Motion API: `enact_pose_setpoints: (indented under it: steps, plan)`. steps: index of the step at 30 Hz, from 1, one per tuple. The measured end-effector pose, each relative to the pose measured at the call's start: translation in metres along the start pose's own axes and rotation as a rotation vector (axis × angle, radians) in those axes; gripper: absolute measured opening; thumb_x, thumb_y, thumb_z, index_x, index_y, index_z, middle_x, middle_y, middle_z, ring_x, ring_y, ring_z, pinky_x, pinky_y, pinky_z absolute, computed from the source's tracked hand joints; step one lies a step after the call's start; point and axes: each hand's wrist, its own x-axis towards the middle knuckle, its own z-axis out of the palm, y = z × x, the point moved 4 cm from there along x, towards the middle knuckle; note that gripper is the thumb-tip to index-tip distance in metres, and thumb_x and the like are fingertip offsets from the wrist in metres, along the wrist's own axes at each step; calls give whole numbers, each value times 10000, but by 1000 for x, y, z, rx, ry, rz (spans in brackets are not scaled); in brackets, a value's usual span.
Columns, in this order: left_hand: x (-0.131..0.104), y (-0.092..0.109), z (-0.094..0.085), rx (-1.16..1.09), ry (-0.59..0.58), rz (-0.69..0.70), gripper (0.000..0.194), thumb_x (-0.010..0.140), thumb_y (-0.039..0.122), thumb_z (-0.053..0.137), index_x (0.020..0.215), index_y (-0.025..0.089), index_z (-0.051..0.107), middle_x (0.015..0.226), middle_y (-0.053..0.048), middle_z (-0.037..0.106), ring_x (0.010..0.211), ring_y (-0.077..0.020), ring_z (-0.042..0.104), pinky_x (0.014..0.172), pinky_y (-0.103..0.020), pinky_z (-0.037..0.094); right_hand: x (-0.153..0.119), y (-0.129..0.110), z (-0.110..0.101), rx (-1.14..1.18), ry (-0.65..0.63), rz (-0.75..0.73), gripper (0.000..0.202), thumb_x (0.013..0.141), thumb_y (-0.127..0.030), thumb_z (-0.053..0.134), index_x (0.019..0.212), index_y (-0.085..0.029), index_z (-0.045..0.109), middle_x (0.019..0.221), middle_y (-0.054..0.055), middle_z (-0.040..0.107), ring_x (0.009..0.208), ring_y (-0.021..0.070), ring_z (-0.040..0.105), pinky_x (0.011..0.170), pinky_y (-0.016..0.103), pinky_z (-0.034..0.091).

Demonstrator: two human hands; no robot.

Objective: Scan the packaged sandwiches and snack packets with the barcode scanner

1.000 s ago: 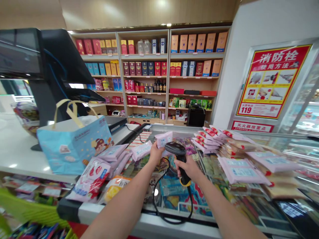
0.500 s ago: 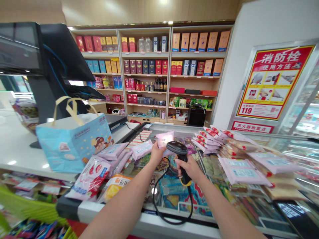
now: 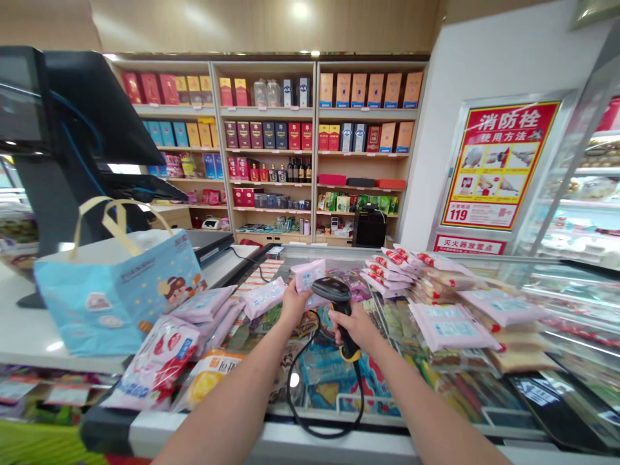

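My right hand (image 3: 354, 323) is wrapped round the handle of a black barcode scanner (image 3: 333, 290), its head tilted toward the left. A black cable loops down from the scanner's grip over the glass. In my left hand (image 3: 294, 303) is a small pink packet (image 3: 310, 274), pinched at its lower edge just behind the scanner's head. Another pink packet (image 3: 264, 297) lies on the glass counter top to the left of that hand. Further left are a stack of pink packets (image 3: 206, 303), a red and white packet (image 3: 162, 361) and a packet with a yellow picture (image 3: 213, 378).
A light-blue carrier bag (image 3: 121, 290) stands on the white counter at left, below a black monitor (image 3: 97, 110). To the right, piled packets (image 3: 450, 323) cover the glass, and a dark phone-like device (image 3: 552, 403) lies near the front edge. Shelves of boxes (image 3: 290, 135) stand behind.
The view has turned slightly right, so everything sits further left. The bright glow on the held pink packet has gone. Both hands keep their holds.
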Motion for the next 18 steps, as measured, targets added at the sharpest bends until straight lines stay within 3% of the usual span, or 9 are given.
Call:
enact_pose_setpoints:
  steps: [7, 10, 13, 18]
  plan:
    - [4, 2, 1, 62, 28, -9, 374, 544, 235, 756, 895, 147, 661, 855, -62, 730, 804, -231, 671, 774, -356, 535, -8, -15, -17, 30, 113, -20, 341, 605, -440, 716, 726, -195, 512, 451, -73, 518, 344, 100, 485, 369, 233, 450]
    - [1, 8, 16, 42, 42, -39, 354, 549, 197, 767, 884, 147, 665, 876, -83, 738, 815, -241, 684, 788, -374, 543, -22, -27, -36, 53, 167, -37, 357, 606, -432, 731, 771, -196, 520, 469, -74, 530, 346, 98, 483, 364, 230, 449]
    - [-10, 17, 53, -82, -14, -119, 354, 545, 159, 782, 875, 138, 657, 874, -98, 742, 784, -244, 695, 765, -382, 554, -39, -37, -62, 60, 247, -67, 364, 612, -421, 738, 798, -193, 525, 482, -73, 539, 350, 98, 485, 366, 232, 455]
    - [-47, 25, 144, -299, -194, -272, 367, 544, 154, 806, 868, 124, 638, 849, -102, 743, 751, -242, 704, 740, -374, 564, -69, -55, -109, 65, 394, -114, 360, 613, -417, 747, 788, -191, 527, 487, -68, 544, 360, 107, 495, 369, 245, 467]
